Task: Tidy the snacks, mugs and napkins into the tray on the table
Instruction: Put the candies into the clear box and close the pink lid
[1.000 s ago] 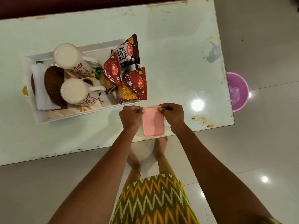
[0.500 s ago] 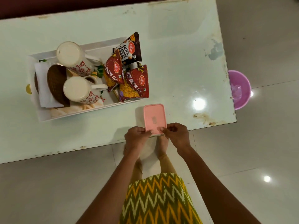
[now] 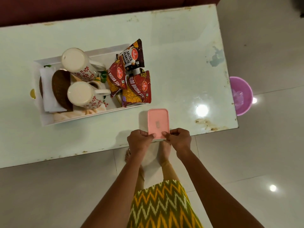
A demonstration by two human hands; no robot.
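Observation:
A pink-lidded box [image 3: 158,120] stands on the glass table near its front edge. My left hand [image 3: 139,142] and my right hand [image 3: 178,139] pinch its near end, thumbs on the lid. To the left lies the white tray [image 3: 49,123]. In it are two upside-down floral mugs [image 3: 77,64] [image 3: 82,94], a brown woven coaster [image 3: 60,88] over white napkins [image 3: 47,89], and three snack packets: salted peanuts [image 3: 131,57] and two red aloo bhujia packs [image 3: 116,79] [image 3: 138,89].
The glass table [image 3: 181,63] runs from left to right, its front edge just past my hands. A purple bucket [image 3: 241,96] stands on the floor beyond the table's right end. My feet show under the glass.
My hands slid from the box's far end to its near end. The box now lies farther onto the table, clear of the edge.

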